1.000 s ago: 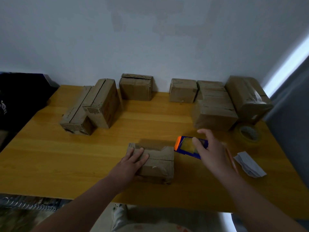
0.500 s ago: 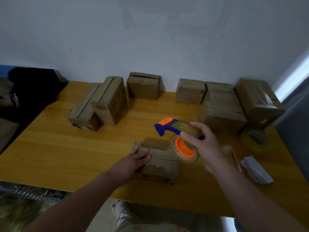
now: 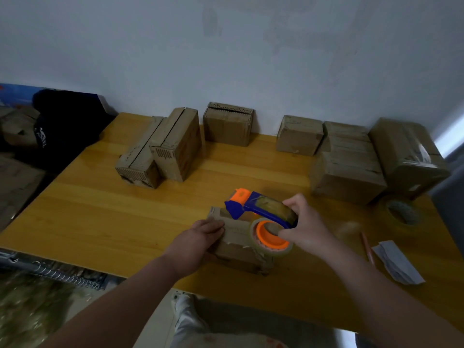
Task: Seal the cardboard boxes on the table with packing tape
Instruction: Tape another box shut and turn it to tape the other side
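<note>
A small cardboard box lies near the front edge of the wooden table. My left hand rests flat on the box's left side. My right hand grips a blue and orange tape dispenser with a roll of clear tape, held just above the box's right half, its orange end pointing away to the left.
Several more cardboard boxes line the back: two leaning ones, one by the wall, a group at right. A spare tape roll, a pencil and folded paper lie at right. A dark bag sits left.
My right hand took the tape dispenser off the table and brought it leftward over the small box. My left hand stayed on the box.
</note>
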